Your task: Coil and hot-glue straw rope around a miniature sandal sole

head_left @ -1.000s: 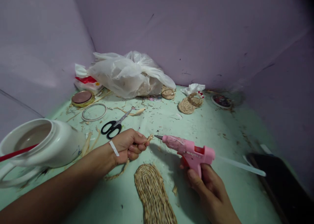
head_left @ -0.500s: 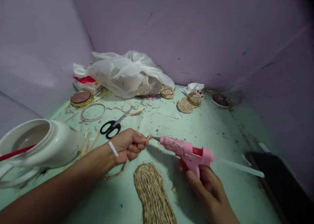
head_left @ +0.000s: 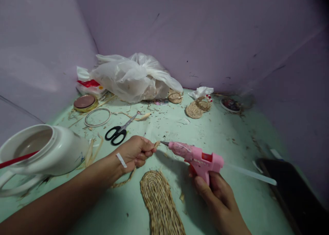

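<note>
Between thumb and finger, my left hand (head_left: 137, 152) pinches the end of a braided straw cord (head_left: 125, 181), whose tail hangs below the wrist. My right hand (head_left: 218, 200) is wrapped round the handle of a pink hot glue gun (head_left: 196, 156). The gun's metal nozzle is at the tip of the cord, touching or very close to it; I cannot tell which. A clear glue stick (head_left: 250, 173) juts from the back of the gun. Below both hands lies a woven straw sole (head_left: 159, 202), cut off by the bottom edge of the view.
Black-handled scissors (head_left: 120, 129) lie beyond my left hand. A white jug (head_left: 68, 149) rests on its side at left. Farther back are a ring (head_left: 97, 117), a round tin (head_left: 85, 103), a plastic bag (head_left: 128, 77) and a small woven slipper (head_left: 195, 109). A dark phone-like slab (head_left: 290, 190) lies at right.
Hardly anything differs. The cord's tip and the nozzle have shifted very slightly, with both hands keeping their holds.
</note>
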### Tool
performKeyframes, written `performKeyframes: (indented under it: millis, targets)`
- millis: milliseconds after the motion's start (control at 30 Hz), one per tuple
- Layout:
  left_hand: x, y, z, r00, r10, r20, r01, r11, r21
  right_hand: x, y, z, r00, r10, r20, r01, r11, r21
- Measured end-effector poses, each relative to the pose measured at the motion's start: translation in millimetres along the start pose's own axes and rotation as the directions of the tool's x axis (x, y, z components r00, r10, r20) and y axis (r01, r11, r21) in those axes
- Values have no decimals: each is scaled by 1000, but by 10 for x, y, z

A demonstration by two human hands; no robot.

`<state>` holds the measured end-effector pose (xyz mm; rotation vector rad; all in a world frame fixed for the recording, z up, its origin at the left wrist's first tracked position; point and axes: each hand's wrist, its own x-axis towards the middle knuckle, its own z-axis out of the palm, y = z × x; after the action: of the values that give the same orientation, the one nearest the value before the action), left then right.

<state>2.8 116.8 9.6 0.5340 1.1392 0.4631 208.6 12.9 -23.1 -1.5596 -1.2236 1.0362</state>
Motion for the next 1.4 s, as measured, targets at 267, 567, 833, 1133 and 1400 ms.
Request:
performKeyframes:
  millis: [267, 567, 833, 1133, 1400]
  targets:
    - [-5, 8, 6, 1000, 6, -8, -6, 1000, 2, -2, -22, 13, 1000, 10, -9, -10, 1000, 3]
    - [7, 5, -11, 1000, -4, 17, 5, 1000, -9, -1, -34, 17, 1000, 4, -28, -3, 1000, 21]
    - [-2, 30, -11, 998, -37, 41, 39, 999, -35, 26, -2, -6, 998, -68, 9, 69, 997, -46]
    - [8, 32, -33, 998, -29, 53, 30, 999, -24, 16, -14, 16, 999, -54, 0, 54, 998, -40]
    - [-49, -11, 24, 964, 234, -125, -164, 896, 413, 171, -68, -301, 996, 39, -77, -41, 999, -20]
